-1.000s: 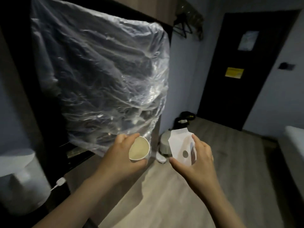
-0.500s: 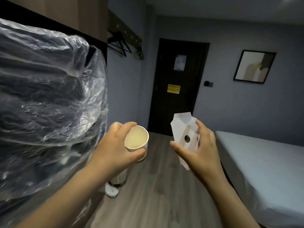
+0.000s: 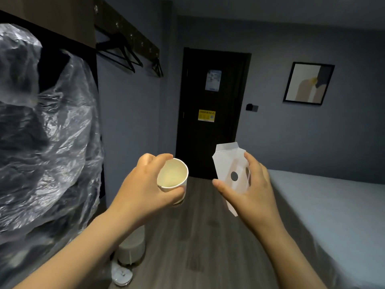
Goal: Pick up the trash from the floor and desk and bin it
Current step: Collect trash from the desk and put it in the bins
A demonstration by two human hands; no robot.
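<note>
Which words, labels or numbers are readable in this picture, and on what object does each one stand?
"Wi-Fi": the end of the top line on the yellow sign on the dark door; its other characters are too blurred to read.
Too blurred to read: the blue and white notice higher on the door.
No text shows on the paper cup or the white folded carton.
</note>
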